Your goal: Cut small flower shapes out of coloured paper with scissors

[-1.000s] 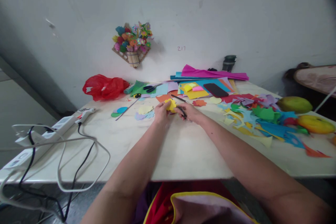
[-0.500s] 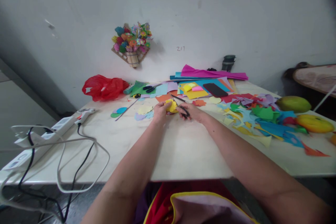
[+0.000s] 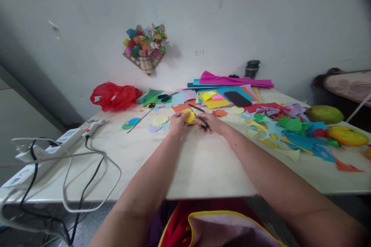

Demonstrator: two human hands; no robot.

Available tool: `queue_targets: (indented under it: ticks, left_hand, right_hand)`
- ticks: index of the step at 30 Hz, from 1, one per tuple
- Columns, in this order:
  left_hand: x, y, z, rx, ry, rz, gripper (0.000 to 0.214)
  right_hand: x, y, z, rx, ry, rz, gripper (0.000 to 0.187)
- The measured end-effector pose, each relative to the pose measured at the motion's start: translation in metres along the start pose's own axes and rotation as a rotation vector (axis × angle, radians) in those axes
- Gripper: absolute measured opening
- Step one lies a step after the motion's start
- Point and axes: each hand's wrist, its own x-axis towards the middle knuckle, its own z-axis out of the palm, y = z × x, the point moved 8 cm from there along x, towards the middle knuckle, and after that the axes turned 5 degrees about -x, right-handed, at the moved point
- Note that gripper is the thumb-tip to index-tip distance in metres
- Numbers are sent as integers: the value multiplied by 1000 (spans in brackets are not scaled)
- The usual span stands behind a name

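My left hand point(image 3: 176, 122) pinches a small yellow paper piece point(image 3: 189, 116) above the middle of the pale table point(image 3: 203, 162). Just right of it, my right hand point(image 3: 211, 122) grips black-handled scissors point(image 3: 199, 117) whose blades point up and left past the yellow paper. Both hands are closed and nearly touch. Cut paper shapes point(image 3: 160, 121) lie just left of my left hand.
Coloured paper sheets point(image 3: 232, 85), a dark phone point(image 3: 237, 98) and a second pair of scissors point(image 3: 165, 97) lie by the wall. Paper scraps point(image 3: 290, 131) and two mangoes point(image 3: 324, 114) fill the right side. A red bag point(image 3: 116, 95) and a power strip with cables point(image 3: 58, 142) sit left.
The scissors have shifted slightly against the yellow paper; the hands stay almost where they were.
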Motion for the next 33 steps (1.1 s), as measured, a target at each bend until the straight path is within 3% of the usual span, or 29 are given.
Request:
queue_targets:
  ticks: [33]
  left_hand:
    - [0,1,-2,-1,47,33,30]
  right_hand:
    - [-1,-3,2,47,57,30,26]
